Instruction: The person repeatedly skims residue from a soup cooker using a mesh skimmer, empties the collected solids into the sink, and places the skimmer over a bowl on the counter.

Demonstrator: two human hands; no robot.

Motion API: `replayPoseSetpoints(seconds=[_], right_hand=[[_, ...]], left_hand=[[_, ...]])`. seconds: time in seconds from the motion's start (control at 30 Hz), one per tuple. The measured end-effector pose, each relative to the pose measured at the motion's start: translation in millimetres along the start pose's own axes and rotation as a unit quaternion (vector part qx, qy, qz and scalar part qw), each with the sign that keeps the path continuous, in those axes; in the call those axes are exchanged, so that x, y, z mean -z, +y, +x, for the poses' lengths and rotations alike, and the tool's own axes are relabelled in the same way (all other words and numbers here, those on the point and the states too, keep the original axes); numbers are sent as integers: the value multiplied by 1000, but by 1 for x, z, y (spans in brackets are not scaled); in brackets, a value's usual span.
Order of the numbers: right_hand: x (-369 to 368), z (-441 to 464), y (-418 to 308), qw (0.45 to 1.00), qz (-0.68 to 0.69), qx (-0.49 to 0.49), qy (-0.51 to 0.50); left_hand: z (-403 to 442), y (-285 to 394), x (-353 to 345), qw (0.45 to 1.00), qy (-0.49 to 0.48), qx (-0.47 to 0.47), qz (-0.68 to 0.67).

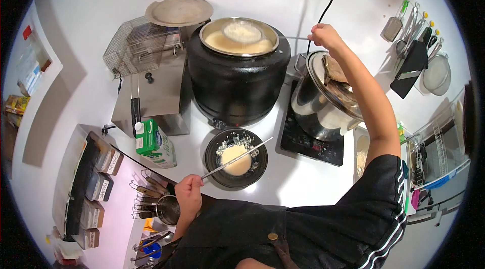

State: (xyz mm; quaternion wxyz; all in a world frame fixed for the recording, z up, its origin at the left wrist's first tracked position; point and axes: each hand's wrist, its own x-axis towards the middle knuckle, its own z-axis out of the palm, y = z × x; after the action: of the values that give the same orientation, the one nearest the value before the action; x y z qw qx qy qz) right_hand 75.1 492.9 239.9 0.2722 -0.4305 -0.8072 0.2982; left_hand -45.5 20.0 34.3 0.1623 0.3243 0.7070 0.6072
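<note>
My left hand (189, 194) is closed around the end of a thin metal rod (235, 159), which lies across a black bowl (211, 168). Inside the bowl is a pale creamy liquid (236, 162), with white bits on the bowl's wall. My right hand (327, 35) is raised above the steel pot (316, 104), its fingers pressed together close to a black cable (331, 1); what they hold, if anything, cannot be made out. A large brown piece shows in the pot's opening.
A black soup warmer (235, 87) with cloudy liquid and a strainer stands behind the bowl. The steel pot sits on an induction hob (312, 142). Left are a green carton (154, 142), a steel fryer (156, 92) and labelled containers (98, 188). Utensils (411, 56) hang at the right.
</note>
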Motion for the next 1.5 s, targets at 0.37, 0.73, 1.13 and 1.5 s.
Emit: replayPoseSetpoints(seconds=[0.37, 0.73, 1.13, 1.5], right_hand=[[3, -19, -2, 1000, -21, 0, 11], [0, -24, 6, 995, -46, -48, 76], [-22, -74, -15, 990, -69, -82, 95], [148, -219, 66, 975, 220, -31, 15]], left_hand=[[4, -9, 6, 999, -10, -18, -39], [18, -25, 19, 996, -74, -24, -43], [24, -15, -6, 997, -15, -56, 55], [-41, 58, -146, 984, 8, -160, 73]])
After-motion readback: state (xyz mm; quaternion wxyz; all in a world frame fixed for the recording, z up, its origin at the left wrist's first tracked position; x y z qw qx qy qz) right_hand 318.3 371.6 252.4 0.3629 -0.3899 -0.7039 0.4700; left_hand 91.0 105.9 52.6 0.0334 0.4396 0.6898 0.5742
